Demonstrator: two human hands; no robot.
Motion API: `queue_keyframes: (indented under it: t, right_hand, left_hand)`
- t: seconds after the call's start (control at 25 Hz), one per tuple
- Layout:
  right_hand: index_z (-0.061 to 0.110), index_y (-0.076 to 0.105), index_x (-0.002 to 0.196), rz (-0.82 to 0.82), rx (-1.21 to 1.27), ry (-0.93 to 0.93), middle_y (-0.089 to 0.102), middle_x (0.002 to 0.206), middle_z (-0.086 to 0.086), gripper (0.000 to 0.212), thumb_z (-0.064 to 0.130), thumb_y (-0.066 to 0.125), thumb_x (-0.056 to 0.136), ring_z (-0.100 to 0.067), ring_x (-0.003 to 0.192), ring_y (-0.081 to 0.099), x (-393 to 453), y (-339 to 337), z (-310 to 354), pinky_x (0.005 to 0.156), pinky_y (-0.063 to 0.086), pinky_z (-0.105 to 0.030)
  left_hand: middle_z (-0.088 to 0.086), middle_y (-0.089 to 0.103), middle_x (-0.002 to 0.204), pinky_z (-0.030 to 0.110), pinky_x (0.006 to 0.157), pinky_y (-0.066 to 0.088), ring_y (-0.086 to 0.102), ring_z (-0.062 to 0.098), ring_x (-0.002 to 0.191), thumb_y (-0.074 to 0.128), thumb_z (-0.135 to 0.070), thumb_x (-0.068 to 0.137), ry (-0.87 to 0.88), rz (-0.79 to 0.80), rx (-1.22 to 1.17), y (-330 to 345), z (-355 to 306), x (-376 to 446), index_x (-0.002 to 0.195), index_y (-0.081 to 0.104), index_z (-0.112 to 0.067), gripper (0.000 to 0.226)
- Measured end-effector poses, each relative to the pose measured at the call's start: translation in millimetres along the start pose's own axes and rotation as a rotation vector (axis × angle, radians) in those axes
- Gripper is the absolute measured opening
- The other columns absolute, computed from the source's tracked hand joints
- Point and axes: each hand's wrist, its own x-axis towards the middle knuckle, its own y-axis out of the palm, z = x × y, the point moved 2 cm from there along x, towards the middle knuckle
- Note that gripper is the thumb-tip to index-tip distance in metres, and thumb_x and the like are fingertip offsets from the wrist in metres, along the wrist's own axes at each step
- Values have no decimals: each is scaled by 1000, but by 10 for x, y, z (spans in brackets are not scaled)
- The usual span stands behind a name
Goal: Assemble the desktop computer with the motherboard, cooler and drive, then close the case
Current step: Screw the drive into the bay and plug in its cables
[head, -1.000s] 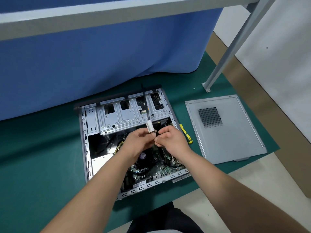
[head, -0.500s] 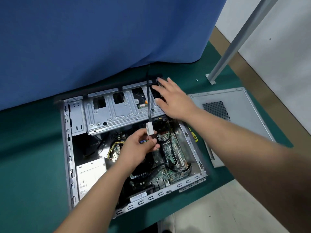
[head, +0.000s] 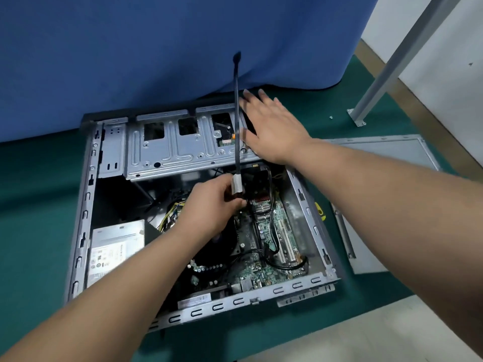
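Note:
An open desktop case (head: 81, 231) lies flat on the green mat, its motherboard (head: 271, 246) showing at the right and the power supply (head: 115, 246) at the lower left. A silver drive cage (head: 177, 152) spans the far side. My left hand (head: 211, 207) pinches the white connector (head: 237, 184) of a flat black cable (head: 236, 113) that stands up stiffly above the case. My right hand (head: 271, 126), fingers spread and straight, lies over the far right corner of the drive cage. The cooler is mostly hidden under my left arm.
The grey side panel (head: 386, 152) lies on the mat to the right of the case. A yellow-handled screwdriver (head: 320, 210) sits between them. A blue cloth hangs behind, and a metal table leg (head: 386, 71) stands at the far right.
My right hand let go of the cable connector and reached out to the far right corner of the drive cage. My left hand kept the connector. The view moved closer to the case.

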Motion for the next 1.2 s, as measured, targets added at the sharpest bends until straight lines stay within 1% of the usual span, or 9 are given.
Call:
queue_keyframes:
  t: [0.12, 0.28, 0.4, 0.52, 0.6, 0.68, 0.84, 1.0, 1.2]
  right_hand:
    - [17, 17, 163, -3, 29, 2, 5, 172, 0, 69, 50, 34, 105, -24, 158, 1, 21, 13, -19, 128, 7, -46]
    - [19, 21, 162, -30, 74, 8, 10, 171, 2, 72, 54, 41, 103, -23, 158, 4, 61, 43, -38, 128, 9, -46]
    - [18, 21, 162, -38, 74, 11, 9, 171, 1, 72, 56, 39, 103, -23, 158, 4, 88, 57, -47, 127, 8, -45]
    - [19, 21, 162, -55, 85, 7, 10, 171, 1, 72, 56, 39, 103, -23, 158, 4, 87, 69, -67, 127, 8, -46]
    - [21, 21, 162, -59, 130, -1, 11, 171, 2, 72, 56, 41, 102, -23, 158, 4, 71, 68, -73, 127, 8, -47]
    - [24, 21, 162, -75, 164, -14, 13, 171, 2, 72, 57, 42, 102, -23, 158, 5, 48, 67, -74, 127, 9, -48]
    - [19, 25, 161, -90, 131, -14, 15, 170, 2, 72, 58, 41, 102, -23, 158, 6, 45, 68, -70, 127, 13, -49]
    - [19, 23, 161, -73, 126, -6, 13, 171, 1, 73, 58, 40, 102, -23, 158, 5, 56, 78, -72, 127, 12, -48]
    - [22, 21, 162, -80, 168, -9, 13, 171, 3, 73, 57, 42, 102, -23, 158, 5, 47, 66, -76, 127, 11, -49]
  left_hand:
    - [-11, 63, 77, 29, 58, 39, 56, 10, 70, 78, -32, 88, 72, -3, 48, 172, 9, 89, 93, 57, -27, 23]
    - [-2, 70, 92, 38, 73, 51, 64, 27, 89, 78, -27, 86, 176, 38, 133, 350, -11, 287, 102, 62, -22, 23]
    - [6, 70, 89, 37, 68, 46, 64, 36, 91, 76, -28, 88, 214, 80, 274, 454, -29, 433, 98, 65, -16, 19]
    - [9, 67, 89, 37, 69, 47, 64, 39, 94, 68, -26, 89, 210, 120, 390, 571, -39, 508, 98, 64, -17, 13]
    - [4, 54, 77, 33, 66, 40, 63, 42, 91, 63, -22, 87, 190, 120, 400, 625, -35, 526, 87, 56, -20, 7]
    - [-1, 41, 69, 32, 66, 36, 61, 43, 88, 61, -19, 86, 158, 127, 388, 657, -30, 546, 78, 47, -21, 16]
    - [2, 43, 71, 33, 65, 39, 63, 43, 87, 60, -15, 87, 143, 173, 374, 682, -76, 573, 84, 51, -21, 11]
    - [-4, 34, 64, 34, 65, 39, 63, 45, 88, 61, -13, 87, 116, 160, 374, 684, -96, 568, 68, 35, -21, 33]
    - [-4, 35, 64, 36, 64, 41, 64, 44, 87, 63, -20, 87, 58, 149, 390, 676, -110, 557, 64, 32, -21, 38]
